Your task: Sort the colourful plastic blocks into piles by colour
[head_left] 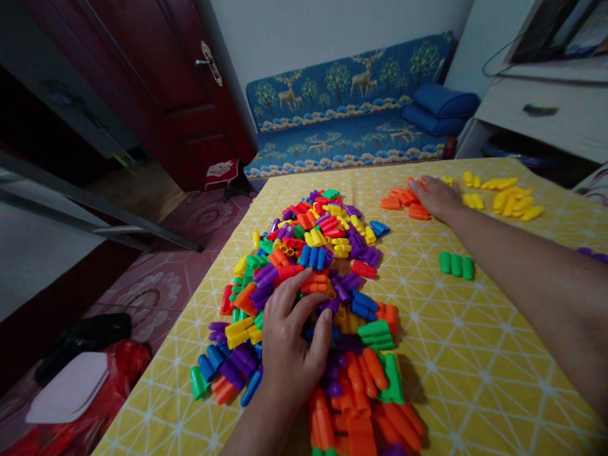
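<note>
Bright plastic building pieces in red, orange, yellow, green, blue and purple lie in a big mixed heap (313, 291) on the left half of a table covered by a yellow cloth with a white triangle pattern (475, 342). The left hand (292, 342) rests palm-down on the near part of this heap, fingers spread and loosely curled; its fingertips (327, 316) touch blue and purple pieces, and nothing is clamped between them as far as can be seen. The right hand (434, 196) is stretched far across the table, lying flat with fingers together and extended on a small group of orange pieces (401, 201); whether it pinches one underneath cannot be told.

Just beyond the right hand, near the far edge, sits a separate cluster of yellow pieces (506, 199). A lone green ribbed piece (456, 265) lies beside the right forearm, well apart from the heap. Bare cloth opens between the heap and the right arm and toward the near right corner. The heap reaches close to the table's left edge, past which a patterned pink floor (156, 285) drops away. A blue sofa with deer print (342, 120) stands beyond the far edge.
</note>
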A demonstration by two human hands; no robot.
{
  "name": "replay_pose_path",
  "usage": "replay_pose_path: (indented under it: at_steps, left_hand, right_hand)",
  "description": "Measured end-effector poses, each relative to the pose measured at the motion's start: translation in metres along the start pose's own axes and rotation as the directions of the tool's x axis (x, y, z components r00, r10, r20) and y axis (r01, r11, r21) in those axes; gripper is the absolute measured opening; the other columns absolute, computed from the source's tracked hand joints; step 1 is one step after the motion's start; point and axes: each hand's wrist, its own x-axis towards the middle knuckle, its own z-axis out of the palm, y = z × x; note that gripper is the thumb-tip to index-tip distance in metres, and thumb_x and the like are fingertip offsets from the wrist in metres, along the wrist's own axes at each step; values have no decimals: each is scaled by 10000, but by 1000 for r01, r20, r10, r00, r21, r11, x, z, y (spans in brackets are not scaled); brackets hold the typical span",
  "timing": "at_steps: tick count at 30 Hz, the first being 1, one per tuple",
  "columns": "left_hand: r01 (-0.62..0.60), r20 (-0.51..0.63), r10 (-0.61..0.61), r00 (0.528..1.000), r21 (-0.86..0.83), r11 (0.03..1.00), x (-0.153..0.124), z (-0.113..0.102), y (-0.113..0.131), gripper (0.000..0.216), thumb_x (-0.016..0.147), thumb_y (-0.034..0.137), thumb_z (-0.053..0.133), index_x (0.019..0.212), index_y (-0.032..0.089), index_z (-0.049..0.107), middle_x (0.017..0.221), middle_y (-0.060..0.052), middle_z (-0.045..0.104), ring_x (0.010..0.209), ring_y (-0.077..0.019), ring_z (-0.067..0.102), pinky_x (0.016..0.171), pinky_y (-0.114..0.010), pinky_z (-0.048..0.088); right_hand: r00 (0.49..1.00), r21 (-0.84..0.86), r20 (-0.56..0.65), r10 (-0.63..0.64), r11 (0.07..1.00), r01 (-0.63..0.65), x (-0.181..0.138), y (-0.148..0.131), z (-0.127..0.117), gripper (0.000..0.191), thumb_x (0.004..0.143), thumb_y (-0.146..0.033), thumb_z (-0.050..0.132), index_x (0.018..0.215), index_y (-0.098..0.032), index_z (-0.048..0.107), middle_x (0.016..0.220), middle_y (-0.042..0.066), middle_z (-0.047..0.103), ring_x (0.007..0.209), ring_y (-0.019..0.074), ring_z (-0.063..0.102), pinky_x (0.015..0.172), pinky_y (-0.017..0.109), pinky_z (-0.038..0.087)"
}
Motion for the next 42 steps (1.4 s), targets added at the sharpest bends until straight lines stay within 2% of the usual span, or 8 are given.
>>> replay_pose_path:
  at_steps: [4,8,16,22,28,31,36,42]
  left_hand:
    - [-2,1,2,1000,2,1000,0,0,0,182,903,280,564,1004,274,715,1326,-55,601,1250,-282,534,1022,-470,469]
    - [-12,-4,12,1000,-1,1000,-1,0,-1,180,900,270,571,1014,277,709,1331,-47,598,1259,-276,531,1029,-462,464]
    - [-13,-11,13,1000,4,1000,0,1,0,180,898,277,573,1012,277,712,1337,-48,597,1249,-280,537,1028,-469,462]
    - [-11,-4,11,1000,-3,1000,-1,1,-2,178,895,271,577,1011,273,712,1331,-50,597,1238,-274,539,1022,-459,459]
    - [-17,-17,17,1000,-19,1000,0,2,-3,153,888,255,594,973,258,721,1294,-51,619,1214,-265,551,1011,-445,450]
    - [-17,-24,17,1000,-15,1000,1,2,-1,150,891,258,593,958,250,727,1286,-58,627,1202,-263,557,1000,-440,452]
    - [-28,-39,28,999,-10,1000,1,2,0,149,894,276,599,954,244,732,1284,-56,633,1203,-257,556,1002,-432,447]
    - [-32,-61,29,998,-56,998,-1,3,-3,203,936,302,545,1012,242,724,1306,-60,630,1229,-247,551,1025,-423,433]
  right_hand:
    - [974,-10,-98,-205,979,205,-16,-7,2,623,982,-569,372,1485,-202,385,1547,164,364,1419,277,317,1137,540,171]
    - [879,-157,37,-476,866,475,-21,-12,11,498,919,-564,517,1350,-319,565,1543,79,391,1443,340,243,1123,642,106]
    - [961,-122,-55,-272,957,264,10,-9,32,401,953,-466,456,1267,-293,635,1460,114,470,1409,375,269,1085,709,126]
    - [959,-18,-123,-254,967,254,-2,-11,12,453,962,-460,428,1332,-243,573,1494,130,439,1427,354,287,1118,662,174]
    - [907,244,-263,-328,887,392,-90,10,-24,350,928,-347,484,1152,-140,657,1228,163,648,1165,235,595,1032,348,446]
    - [898,260,-134,-418,860,439,-150,30,-27,387,922,-459,474,1076,-179,693,1272,140,631,1190,253,592,1051,389,449]
    - [891,163,-32,-453,877,452,-202,46,-19,485,923,-403,402,1324,-203,588,1485,124,472,1406,297,401,1135,513,361]
    - [930,190,-159,-330,915,357,-247,-7,-16,503,918,-428,457,1347,-190,567,1428,146,527,1392,331,409,1127,574,352]
